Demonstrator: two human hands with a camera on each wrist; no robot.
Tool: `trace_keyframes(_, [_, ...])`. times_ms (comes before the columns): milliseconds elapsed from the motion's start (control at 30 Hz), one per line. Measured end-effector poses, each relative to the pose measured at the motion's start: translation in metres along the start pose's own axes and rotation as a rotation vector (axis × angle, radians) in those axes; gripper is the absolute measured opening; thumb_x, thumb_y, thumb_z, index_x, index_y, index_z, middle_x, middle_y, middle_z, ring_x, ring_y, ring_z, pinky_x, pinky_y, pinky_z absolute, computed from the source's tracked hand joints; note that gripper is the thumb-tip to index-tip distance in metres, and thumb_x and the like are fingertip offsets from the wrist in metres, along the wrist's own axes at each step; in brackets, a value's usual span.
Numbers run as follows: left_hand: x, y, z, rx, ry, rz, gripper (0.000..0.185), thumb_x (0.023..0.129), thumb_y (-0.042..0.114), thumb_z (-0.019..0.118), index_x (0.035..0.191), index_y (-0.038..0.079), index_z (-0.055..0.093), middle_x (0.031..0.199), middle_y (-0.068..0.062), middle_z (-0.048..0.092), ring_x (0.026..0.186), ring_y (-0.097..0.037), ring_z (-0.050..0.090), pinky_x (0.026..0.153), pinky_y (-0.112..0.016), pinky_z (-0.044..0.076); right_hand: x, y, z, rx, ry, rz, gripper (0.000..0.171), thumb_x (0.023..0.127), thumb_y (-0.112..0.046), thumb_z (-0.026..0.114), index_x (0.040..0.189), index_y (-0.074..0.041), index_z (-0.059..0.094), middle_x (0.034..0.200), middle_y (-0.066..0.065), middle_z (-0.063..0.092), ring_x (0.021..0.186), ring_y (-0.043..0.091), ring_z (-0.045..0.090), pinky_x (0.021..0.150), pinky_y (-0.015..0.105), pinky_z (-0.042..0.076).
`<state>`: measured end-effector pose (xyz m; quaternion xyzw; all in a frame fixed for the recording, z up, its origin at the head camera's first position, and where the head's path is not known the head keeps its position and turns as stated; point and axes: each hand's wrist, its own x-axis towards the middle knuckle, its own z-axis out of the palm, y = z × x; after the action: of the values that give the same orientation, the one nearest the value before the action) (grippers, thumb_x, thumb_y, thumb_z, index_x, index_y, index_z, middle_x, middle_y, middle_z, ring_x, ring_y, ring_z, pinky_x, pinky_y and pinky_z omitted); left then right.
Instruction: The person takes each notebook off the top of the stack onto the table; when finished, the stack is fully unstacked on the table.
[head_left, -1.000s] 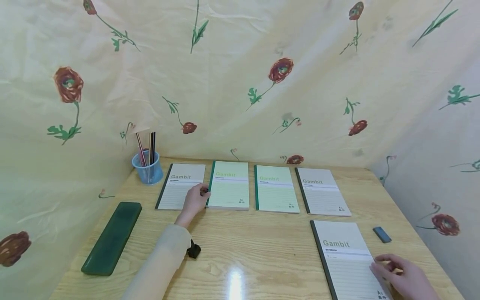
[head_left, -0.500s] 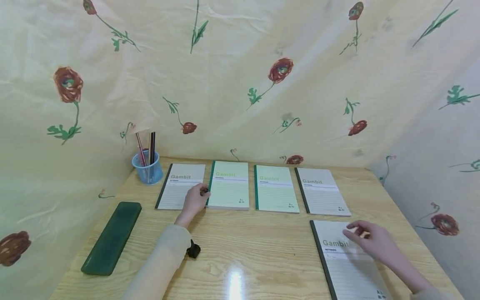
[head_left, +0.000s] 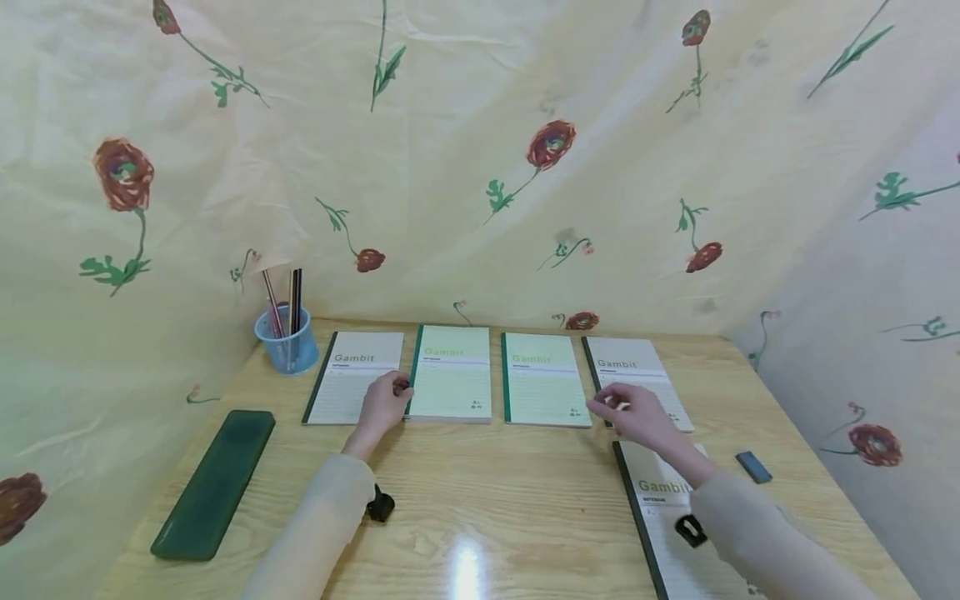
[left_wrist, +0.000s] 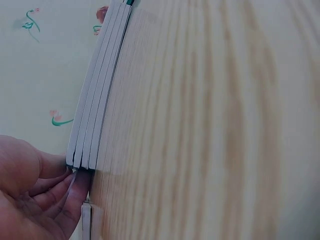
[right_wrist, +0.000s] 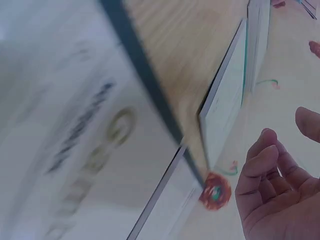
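Several Gambit notebooks lie in a row at the back of the table. My left hand [head_left: 382,403] reaches between the grey-covered notebook [head_left: 352,375] on the far left and the green-spined notebook stack [head_left: 453,387] beside it. In the left wrist view, its thumb and curled fingers hold the spine corner of that stack [left_wrist: 94,95], several notebooks thick. My right hand [head_left: 637,414], loosely curled and holding nothing, hovers over the front left corner of the right-hand grey notebook [head_left: 637,367]. Left of it lies another green-spined notebook [head_left: 543,379]. My right forearm passes over a nearer grey notebook [head_left: 647,521].
A blue cup [head_left: 288,343] with pencils stands at the back left. A dark green case [head_left: 213,487] lies at the left edge. A small dark eraser-like block [head_left: 753,467] lies at right. A flowered cloth [head_left: 450,167] hangs behind the table [head_left: 487,500].
My right hand has moved from the front right notebook's edge, up and left over it, to the back row. The left hand stays at the stack. The head view has shifted slightly.
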<state>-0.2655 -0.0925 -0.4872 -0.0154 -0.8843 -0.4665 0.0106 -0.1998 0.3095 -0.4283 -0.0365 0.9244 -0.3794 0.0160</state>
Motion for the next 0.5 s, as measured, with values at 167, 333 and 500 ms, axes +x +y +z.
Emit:
trace_keyframes(167, [0.000, 0.000, 0.000, -0.002, 0.001, -0.001, 0.029, 0.099, 0.005, 0.060, 0.126, -0.004, 0.061, 0.114, -0.016, 0.065, 0.104, -0.028, 0.061, 0.088, -0.041, 0.051, 0.028, -0.016, 0.027, 0.035, -0.019, -0.019, 0.039, 0.095, -0.037, 0.068, 0.110, 0.000, 0.067, 0.088, 0.012, 0.065, 0.064, 0.025, 0.061, 0.052, 0.031, 0.049])
trace_keyframes(333, [-0.001, 0.001, 0.000, 0.006, 0.001, 0.004, 0.027, 0.099, 0.004, 0.060, 0.125, -0.005, 0.061, 0.113, -0.016, 0.065, 0.101, -0.028, 0.061, 0.086, -0.041, 0.051, 0.050, -0.027, 0.058, 0.093, -0.033, 0.021, 0.038, 0.095, -0.037, 0.068, 0.111, -0.002, 0.067, 0.090, 0.010, 0.065, 0.063, 0.021, 0.061, 0.052, 0.030, 0.049])
trace_keyframes(500, [0.000, 0.001, 0.001, 0.003, 0.001, -0.003, 0.028, 0.099, 0.005, 0.060, 0.126, -0.004, 0.061, 0.113, -0.015, 0.065, 0.102, -0.028, 0.061, 0.087, -0.041, 0.051, 0.070, -0.041, 0.087, 0.128, -0.038, 0.045, 0.037, 0.095, -0.035, 0.068, 0.111, -0.003, 0.068, 0.089, 0.008, 0.065, 0.063, 0.018, 0.060, 0.055, 0.029, 0.050])
